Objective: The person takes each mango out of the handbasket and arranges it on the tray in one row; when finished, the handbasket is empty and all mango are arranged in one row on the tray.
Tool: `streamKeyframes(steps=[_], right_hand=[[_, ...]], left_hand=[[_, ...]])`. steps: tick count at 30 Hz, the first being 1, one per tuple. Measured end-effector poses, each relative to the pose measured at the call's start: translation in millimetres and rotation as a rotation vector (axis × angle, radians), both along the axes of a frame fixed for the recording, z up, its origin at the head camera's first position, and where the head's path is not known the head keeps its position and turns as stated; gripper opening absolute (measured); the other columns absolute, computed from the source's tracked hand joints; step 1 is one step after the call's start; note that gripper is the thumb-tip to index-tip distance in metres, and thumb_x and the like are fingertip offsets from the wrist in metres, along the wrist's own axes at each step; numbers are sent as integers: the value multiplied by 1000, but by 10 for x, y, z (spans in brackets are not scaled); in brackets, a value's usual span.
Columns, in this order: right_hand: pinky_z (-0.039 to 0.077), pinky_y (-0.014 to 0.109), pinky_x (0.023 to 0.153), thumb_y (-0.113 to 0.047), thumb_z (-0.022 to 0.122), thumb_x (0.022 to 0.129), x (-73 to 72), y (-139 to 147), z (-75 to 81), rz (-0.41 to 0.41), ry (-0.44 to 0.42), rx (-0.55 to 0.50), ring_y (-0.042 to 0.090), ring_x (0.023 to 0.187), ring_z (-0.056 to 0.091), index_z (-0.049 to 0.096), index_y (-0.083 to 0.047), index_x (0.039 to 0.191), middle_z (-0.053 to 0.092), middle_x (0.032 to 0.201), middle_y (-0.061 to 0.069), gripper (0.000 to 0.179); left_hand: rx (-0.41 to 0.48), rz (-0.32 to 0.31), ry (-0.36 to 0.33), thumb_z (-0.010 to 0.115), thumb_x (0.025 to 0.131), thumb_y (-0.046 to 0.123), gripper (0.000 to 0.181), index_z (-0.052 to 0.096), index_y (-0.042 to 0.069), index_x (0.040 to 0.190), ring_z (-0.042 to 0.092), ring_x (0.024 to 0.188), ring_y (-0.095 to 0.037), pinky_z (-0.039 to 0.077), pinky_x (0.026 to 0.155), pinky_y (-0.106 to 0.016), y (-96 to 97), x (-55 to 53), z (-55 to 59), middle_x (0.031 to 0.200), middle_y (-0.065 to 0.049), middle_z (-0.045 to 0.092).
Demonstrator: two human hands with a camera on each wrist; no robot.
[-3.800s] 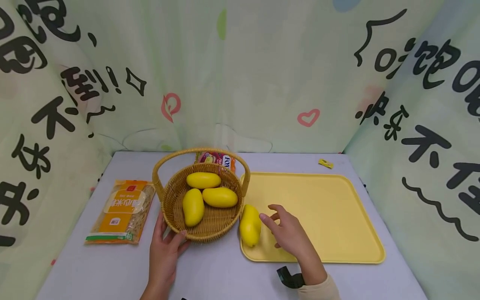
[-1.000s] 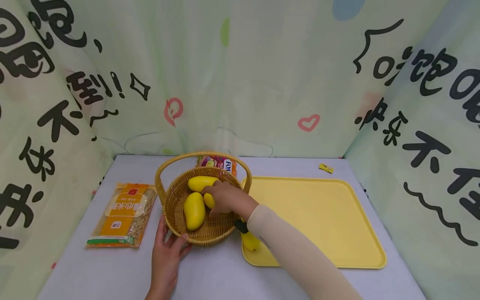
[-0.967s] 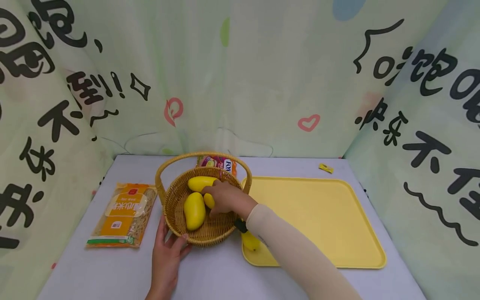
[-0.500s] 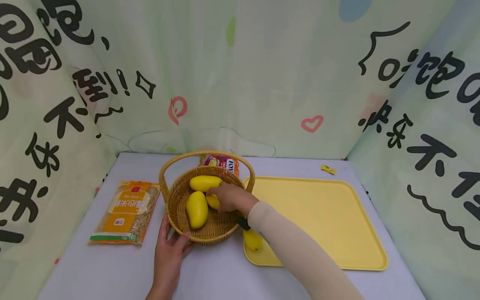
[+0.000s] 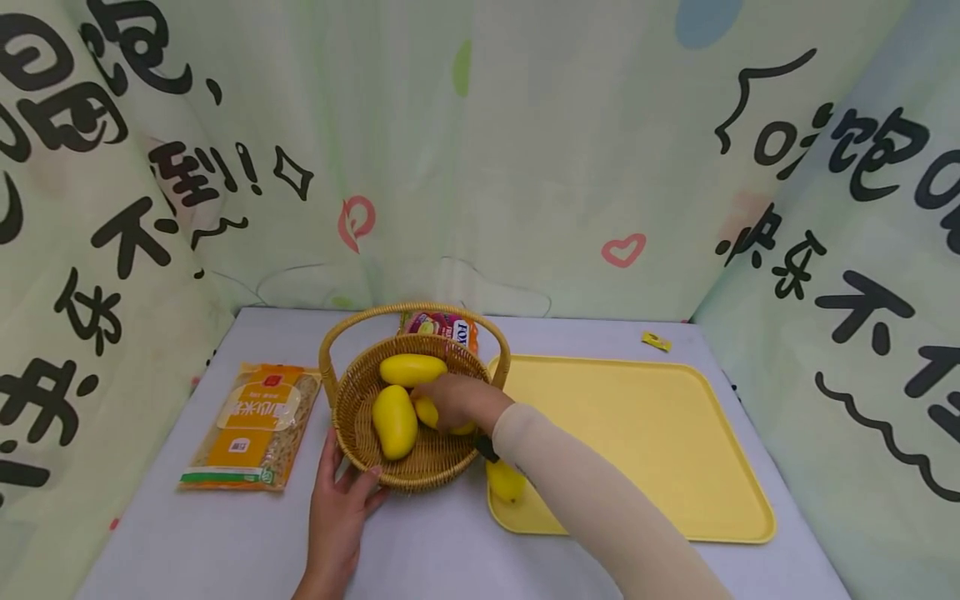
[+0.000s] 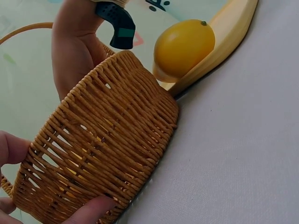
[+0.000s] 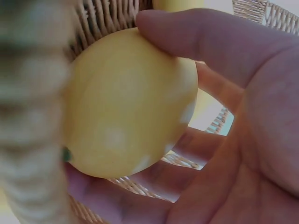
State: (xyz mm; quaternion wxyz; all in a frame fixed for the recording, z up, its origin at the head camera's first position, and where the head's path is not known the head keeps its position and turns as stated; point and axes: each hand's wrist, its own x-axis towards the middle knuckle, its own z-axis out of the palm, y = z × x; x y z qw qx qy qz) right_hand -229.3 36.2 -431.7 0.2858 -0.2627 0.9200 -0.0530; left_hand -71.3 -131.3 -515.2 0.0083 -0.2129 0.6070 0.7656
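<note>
My left hand (image 5: 337,517) holds the near left side of a woven wicker basket (image 5: 420,482), its thumb at the rim. My right hand (image 5: 459,398) reaches into the basket from the right, under the handle. Its thumb and fingers curl round a yellow mango (image 7: 131,102), partly covered by the hand in the head view. Two more mangoes lie inside, one at the back (image 5: 412,369) and one at the left (image 5: 394,422). Another mango (image 5: 505,482) lies on the left end of a yellow tray (image 5: 622,450), partly behind my right wrist.
An orange-labelled bag of grain (image 5: 251,425) lies left of the basket. Behind the basket shows a purple and orange snack packet (image 5: 438,325). A small yellow packet (image 5: 656,341) lies behind the tray. Printed curtains (image 5: 525,167) enclose the table on three sides.
My right hand has gone from over the tray, beside the mango there, into the basket and round a mango. In the last half second it shifts slightly. My left hand keeps holding the basket.
</note>
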Motion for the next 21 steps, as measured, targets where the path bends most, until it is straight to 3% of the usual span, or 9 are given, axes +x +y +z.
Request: streamKeyframes(steps=[14,21], right_hand=[[55,36,88,-24,86,86,-4,7,80,-47,35,-23,20,107,55,59,-33,144,62,138,7,65],[55,36,90,-32,85,84,-1,41,92,-74,41,-89,21,110,55,56,-33,148,58,144,10,70]], left_hand=[[-3,-1,-6,64,102,5,99,4,48,169,41,152,-35,62,99,-44,3,-2,-11,180,-4,6],[-15,-2,-7,63,103,6,99,3,49,168,40,152,-38,62,100,-46,-1,-18,-27,180,-5,5]])
